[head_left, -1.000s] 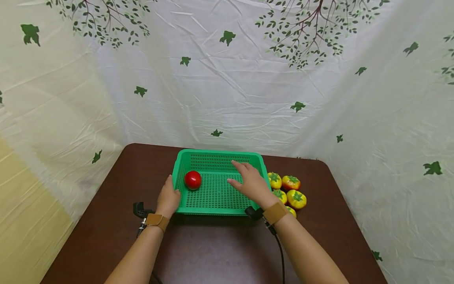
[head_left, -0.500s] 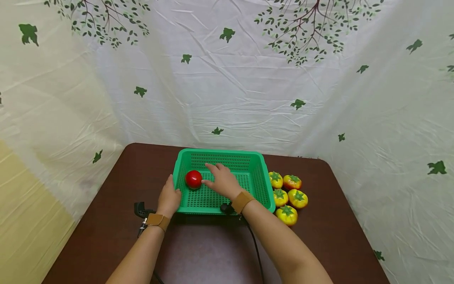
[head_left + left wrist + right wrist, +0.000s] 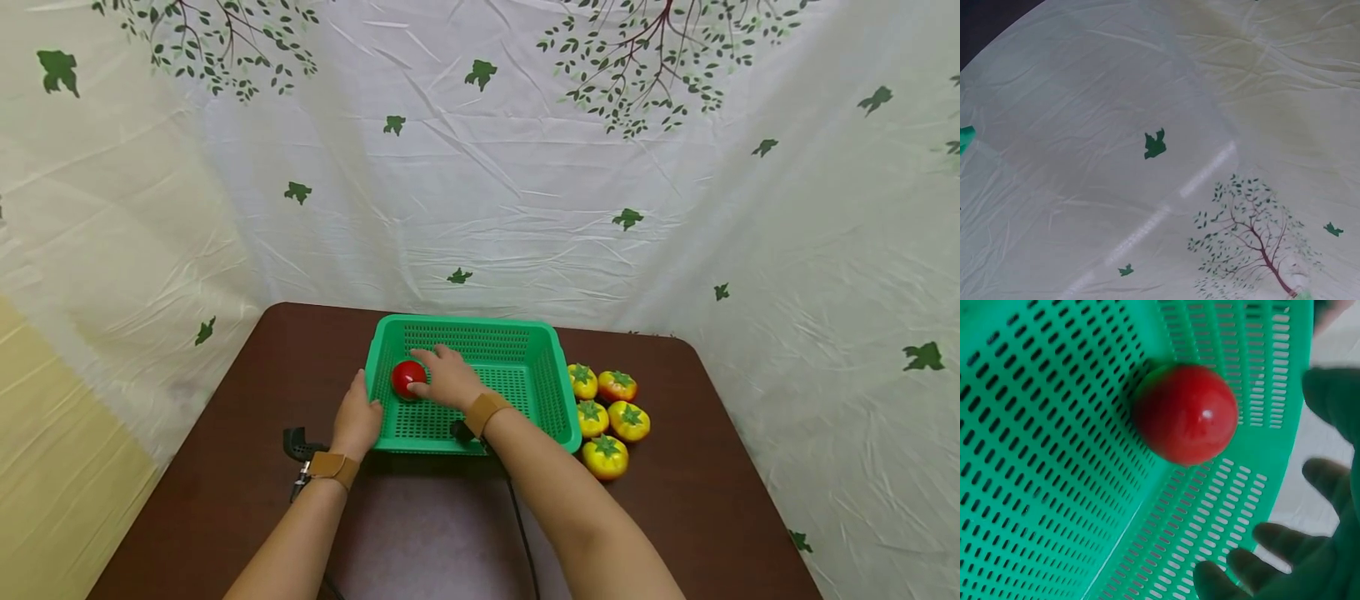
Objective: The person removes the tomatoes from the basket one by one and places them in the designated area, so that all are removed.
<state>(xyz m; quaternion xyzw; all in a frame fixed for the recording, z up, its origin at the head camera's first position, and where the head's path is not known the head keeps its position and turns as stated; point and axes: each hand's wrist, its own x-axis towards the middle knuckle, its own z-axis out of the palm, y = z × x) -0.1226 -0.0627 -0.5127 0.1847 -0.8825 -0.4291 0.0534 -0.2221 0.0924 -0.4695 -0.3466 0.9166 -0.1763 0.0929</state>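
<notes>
A glossy red tomato [image 3: 406, 379] lies in the left part of a green perforated plastic basket [image 3: 480, 447]. My right hand [image 3: 448, 381] is over the basket beside the tomato, its thumb overlapping the fruit in the head view. The right wrist view shows the fingers [image 3: 1282, 544] spread and apart from the tomato [image 3: 1186, 415], with a bit of green under its red side. At the basket's left side, my left hand [image 3: 356, 421] holds the rim, thumb at the edge and fingers along the outside. The left wrist view does not show that hand.
Several yellow tomatoes with green leafy tops [image 3: 605, 457], some tinged red, sit against the basket's right side on the dark brown table [image 3: 712, 500]. A white cloth with leaf prints [image 3: 517, 233] hangs behind the table. A cable [image 3: 522, 525] trails from the right wrist camera.
My right hand has moved left across the basket, from its right side to the tomato. The left hand, the basket and the tomato have stayed in place.
</notes>
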